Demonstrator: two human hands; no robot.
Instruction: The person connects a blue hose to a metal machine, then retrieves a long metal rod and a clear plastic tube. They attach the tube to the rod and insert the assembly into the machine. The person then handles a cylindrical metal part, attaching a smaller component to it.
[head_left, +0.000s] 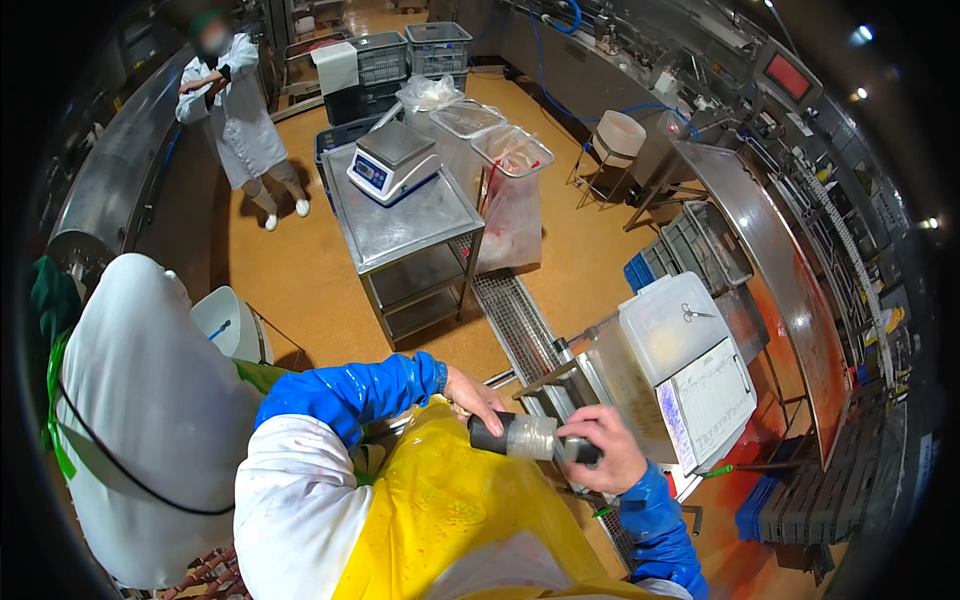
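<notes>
In front of my yellow apron (440, 490) is a black-and-grey cylinder (528, 436), about bottle-sized, with a dark left end and a pale, shiny middle. My left hand (474, 395) is closed on its dark end, thumb on top. From the right, my right hand (612, 448) curls round a dark rounded piece (582, 451) at the other end. Whether that piece is joined to the cylinder, I cannot tell. Blue sleeves cover both my forearms.
A steel table (415, 235) with a scale (395, 165) stands ahead, beside clear bags (515, 205) on a frame. To my right, a lidded bin (665, 320) bears a clipboard (708, 405) and scissors (697, 313). A white-clad person (130, 400) is close left; another (240, 120) stands farther off.
</notes>
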